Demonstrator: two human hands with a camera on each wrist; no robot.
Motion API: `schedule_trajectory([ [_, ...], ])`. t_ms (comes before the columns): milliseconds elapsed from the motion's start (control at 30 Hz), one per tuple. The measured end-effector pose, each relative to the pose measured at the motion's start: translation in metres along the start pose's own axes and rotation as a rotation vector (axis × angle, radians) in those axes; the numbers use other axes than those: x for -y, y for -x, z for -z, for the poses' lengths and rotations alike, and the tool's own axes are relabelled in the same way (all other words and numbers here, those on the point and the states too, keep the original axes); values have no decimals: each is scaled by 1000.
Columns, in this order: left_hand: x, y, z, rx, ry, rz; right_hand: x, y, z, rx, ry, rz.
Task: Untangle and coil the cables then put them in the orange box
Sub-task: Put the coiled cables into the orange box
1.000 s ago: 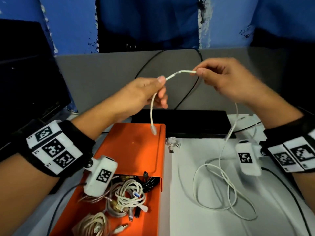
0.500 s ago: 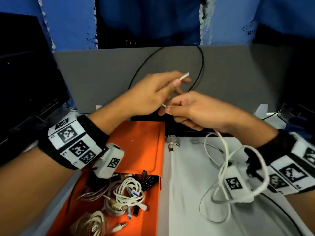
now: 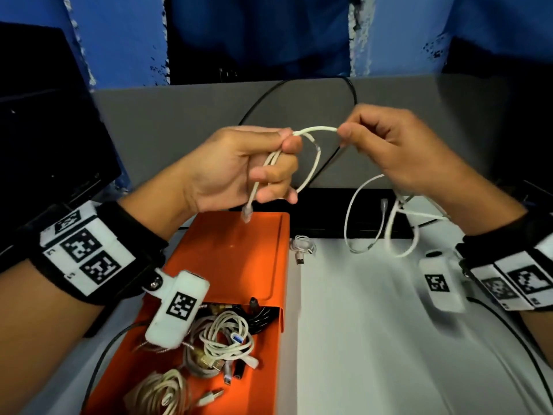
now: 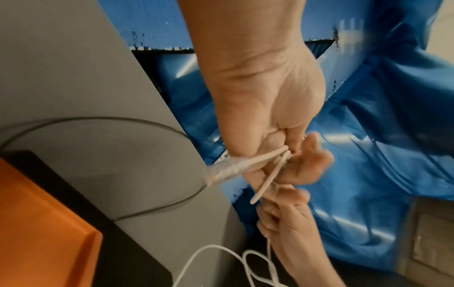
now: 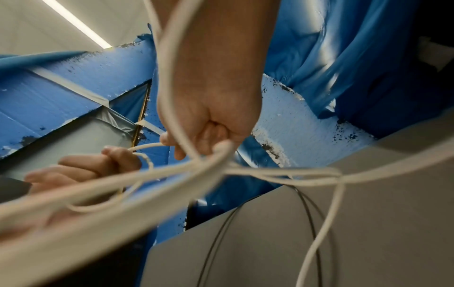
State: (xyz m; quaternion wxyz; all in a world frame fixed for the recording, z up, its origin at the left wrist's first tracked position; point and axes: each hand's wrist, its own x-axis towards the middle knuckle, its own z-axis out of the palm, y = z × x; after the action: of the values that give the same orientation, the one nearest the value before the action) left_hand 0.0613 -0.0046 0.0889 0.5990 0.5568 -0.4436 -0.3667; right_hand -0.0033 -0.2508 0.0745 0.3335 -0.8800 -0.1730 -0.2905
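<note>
A thin white cable (image 3: 317,130) spans between both hands above the table. My left hand (image 3: 254,166) grips a small loop of it, and its clear plug end (image 3: 247,211) dangles over the orange box (image 3: 239,265). My right hand (image 3: 386,151) pinches the cable a little to the right. The rest of the cable (image 3: 386,232) hangs in loose loops under the right wrist. In the left wrist view the left hand (image 4: 267,139) holds two strands (image 4: 272,167). In the right wrist view the right hand (image 5: 213,128) grips the blurred cable (image 5: 270,170).
The orange box's open front part holds several coiled cables (image 3: 221,339). A small coiled white cable (image 3: 303,245) lies on the white table (image 3: 374,339) beside the box. A black bar (image 3: 323,211) and a grey partition (image 3: 179,121) with a black cable (image 3: 353,91) stand behind.
The hands, close together half a second ago, have drawn apart again. A loop of the white cable now sits in my left hand, and the hanging slack has risen.
</note>
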Motion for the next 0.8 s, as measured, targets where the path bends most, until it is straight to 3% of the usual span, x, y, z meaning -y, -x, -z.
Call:
schedule_trajectory([
  [133,-9,-2,-9,-17,81,-45,-10,2,1,-43,67,22],
  [233,-21,-8,-12,-16,315,-219,-15,4,-8,-34,22,-54],
  [333,-26,-21,-14,-116,479,-400,-10,8,-24,89,-3,-137],
  [467,-32,-34,-9,-228,452,-590,5,24,-48,362,-173,-238],
  [533,-29,-40,-7,-430,196,-588,19,32,-52,439,-145,-229],
  [600,-15,-45,-8,-589,-234,-545,33,34,-47,487,-58,-167],
  [667,0,-45,-8,-545,-724,-449,42,30,-37,502,83,-109],
  [733,3,-38,-7,-419,-1162,-199,41,24,-24,466,184,-87],
  [800,-1,-29,-9,-285,-1353,41,36,20,-12,415,265,-56],
])
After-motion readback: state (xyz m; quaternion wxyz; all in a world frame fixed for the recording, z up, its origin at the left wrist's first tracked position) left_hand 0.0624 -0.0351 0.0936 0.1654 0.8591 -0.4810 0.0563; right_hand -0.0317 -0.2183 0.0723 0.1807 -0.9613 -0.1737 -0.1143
